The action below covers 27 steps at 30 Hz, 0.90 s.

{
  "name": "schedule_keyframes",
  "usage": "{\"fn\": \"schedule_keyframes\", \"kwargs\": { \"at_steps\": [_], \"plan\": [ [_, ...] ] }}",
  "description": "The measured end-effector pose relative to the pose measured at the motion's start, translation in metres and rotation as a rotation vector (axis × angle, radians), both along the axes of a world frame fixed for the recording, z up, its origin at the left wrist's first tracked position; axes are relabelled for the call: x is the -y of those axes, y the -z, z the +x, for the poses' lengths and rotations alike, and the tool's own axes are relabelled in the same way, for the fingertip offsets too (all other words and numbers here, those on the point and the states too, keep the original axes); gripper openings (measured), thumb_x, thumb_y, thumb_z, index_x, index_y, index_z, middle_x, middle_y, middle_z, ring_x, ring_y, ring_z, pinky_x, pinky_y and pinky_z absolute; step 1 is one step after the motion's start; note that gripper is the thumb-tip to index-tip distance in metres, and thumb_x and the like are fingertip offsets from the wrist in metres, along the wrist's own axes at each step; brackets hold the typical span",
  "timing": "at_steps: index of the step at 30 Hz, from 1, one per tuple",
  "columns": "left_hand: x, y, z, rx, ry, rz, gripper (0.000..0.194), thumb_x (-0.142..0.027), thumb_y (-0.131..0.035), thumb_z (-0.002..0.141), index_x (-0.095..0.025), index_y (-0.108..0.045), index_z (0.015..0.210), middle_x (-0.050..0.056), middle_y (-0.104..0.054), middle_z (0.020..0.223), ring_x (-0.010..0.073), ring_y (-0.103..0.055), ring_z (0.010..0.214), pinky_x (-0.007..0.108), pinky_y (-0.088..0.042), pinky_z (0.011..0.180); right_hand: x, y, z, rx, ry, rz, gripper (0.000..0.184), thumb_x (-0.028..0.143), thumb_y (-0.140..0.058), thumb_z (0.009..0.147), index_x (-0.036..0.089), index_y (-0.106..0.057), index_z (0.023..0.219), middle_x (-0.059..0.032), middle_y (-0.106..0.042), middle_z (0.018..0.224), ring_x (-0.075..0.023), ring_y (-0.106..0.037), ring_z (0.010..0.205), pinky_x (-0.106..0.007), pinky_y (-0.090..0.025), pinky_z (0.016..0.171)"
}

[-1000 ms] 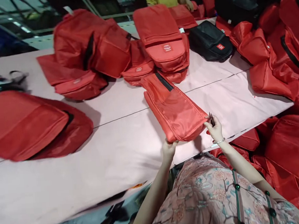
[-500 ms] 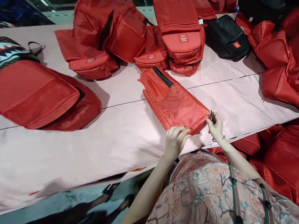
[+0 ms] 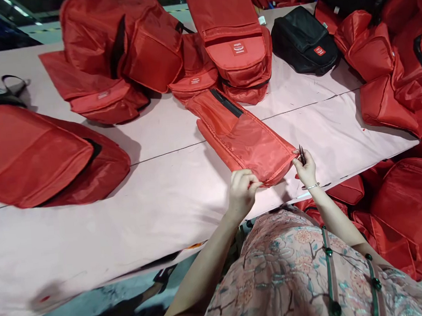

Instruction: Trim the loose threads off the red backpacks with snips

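A flat red bag point(image 3: 255, 143) lies on the table in front of me, its seamed edges and a black zipper strip point(image 3: 226, 102) facing up. My left hand point(image 3: 242, 190) is closed on the bag's near left corner. At the near right corner, my right hand point(image 3: 305, 168) pinches the edge between thumb and finger. The same hand also keeps a small pair of dark thread snips point(image 3: 302, 155), points upward, against its fingers. The far end of the bag touches a red backpack.
Red backpacks point(image 3: 238, 46) stand along the back of the pink-covered table point(image 3: 156, 204), with a black backpack point(image 3: 306, 40) to their right. Another red backpack point(image 3: 50, 158) lies at the left. More red bags point(image 3: 410, 203) are heaped at the right, below the table edge.
My view has shifted, so the backpacks at the back and left sit further left. The bag's near edge is lifted and pulled a little straighter between my hands. Both hands keep their corners.
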<state>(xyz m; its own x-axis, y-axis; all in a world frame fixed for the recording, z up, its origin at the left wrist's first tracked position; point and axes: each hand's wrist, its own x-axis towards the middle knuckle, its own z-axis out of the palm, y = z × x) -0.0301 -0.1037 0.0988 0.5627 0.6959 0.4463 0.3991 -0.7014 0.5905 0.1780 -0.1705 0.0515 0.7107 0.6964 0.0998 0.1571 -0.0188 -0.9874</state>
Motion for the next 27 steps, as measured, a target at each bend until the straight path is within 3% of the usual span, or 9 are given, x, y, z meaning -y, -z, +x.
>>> {"fn": "schedule_keyframes", "kwargs": {
  "at_steps": [4,7,10,15,22,27],
  "plan": [
    [-0.009,-0.006,-0.004,-0.004,0.039,-0.092,0.020,-0.028,-0.042,0.089,-0.019,-0.060,0.091,0.008,-0.058,0.103,0.0180,-0.054,0.099,0.035,-0.045,0.089,0.004,0.002,0.007,0.000,0.004,-0.007,0.022,0.028,-0.057,0.073,0.019,-0.056,0.094,-0.0024,-0.062,0.093,-0.0146,-0.056,0.079,-0.029,-0.047,0.078],
    [-0.007,-0.005,0.001,-0.100,0.068,-0.016,0.025,-0.034,-0.054,0.083,-0.021,-0.061,0.103,0.010,-0.058,0.113,0.0217,-0.052,0.106,0.039,-0.043,0.092,0.005,0.004,0.008,0.010,0.002,-0.012,0.023,0.029,-0.056,0.075,0.020,-0.056,0.096,-0.0023,-0.062,0.094,-0.0152,-0.056,0.081,-0.029,-0.046,0.079],
    [0.001,0.005,0.009,-0.150,0.039,0.119,0.022,-0.034,-0.063,0.077,-0.025,-0.065,0.097,0.009,-0.061,0.111,0.0232,-0.053,0.102,0.041,-0.043,0.088,0.005,0.006,0.008,0.029,0.006,-0.001,0.023,0.030,-0.056,0.075,0.020,-0.056,0.096,-0.0024,-0.062,0.094,-0.0159,-0.056,0.084,-0.029,-0.045,0.081],
    [0.012,0.022,0.018,-0.129,0.010,0.232,0.009,-0.025,-0.060,0.080,-0.029,-0.068,0.083,0.003,-0.068,0.089,0.0198,-0.056,0.092,0.040,-0.038,0.085,0.005,0.003,0.007,0.034,0.005,-0.009,0.023,0.030,-0.057,0.075,0.020,-0.057,0.095,-0.0022,-0.062,0.093,-0.0149,-0.056,0.080,-0.028,-0.045,0.077],
    [0.008,0.013,0.022,-0.111,-0.020,0.140,0.013,-0.025,-0.054,0.082,-0.021,-0.065,0.076,0.007,-0.064,0.089,0.0208,-0.055,0.091,0.038,-0.039,0.083,0.007,-0.003,0.009,0.088,0.011,-0.051,0.020,0.029,-0.056,0.076,0.020,-0.057,0.094,-0.0012,-0.062,0.093,-0.0140,-0.055,0.077,-0.026,-0.045,0.074],
    [0.006,0.007,0.024,-0.060,-0.032,-0.002,0.013,-0.024,-0.050,0.081,-0.019,-0.060,0.073,0.008,-0.056,0.090,0.0204,-0.051,0.090,0.037,-0.043,0.082,0.025,-0.010,0.004,0.238,0.085,-0.167,0.037,0.037,-0.053,0.082,0.020,-0.048,0.115,-0.0043,-0.060,0.095,-0.0168,-0.056,0.080,-0.030,-0.044,0.076]
  ]
}}
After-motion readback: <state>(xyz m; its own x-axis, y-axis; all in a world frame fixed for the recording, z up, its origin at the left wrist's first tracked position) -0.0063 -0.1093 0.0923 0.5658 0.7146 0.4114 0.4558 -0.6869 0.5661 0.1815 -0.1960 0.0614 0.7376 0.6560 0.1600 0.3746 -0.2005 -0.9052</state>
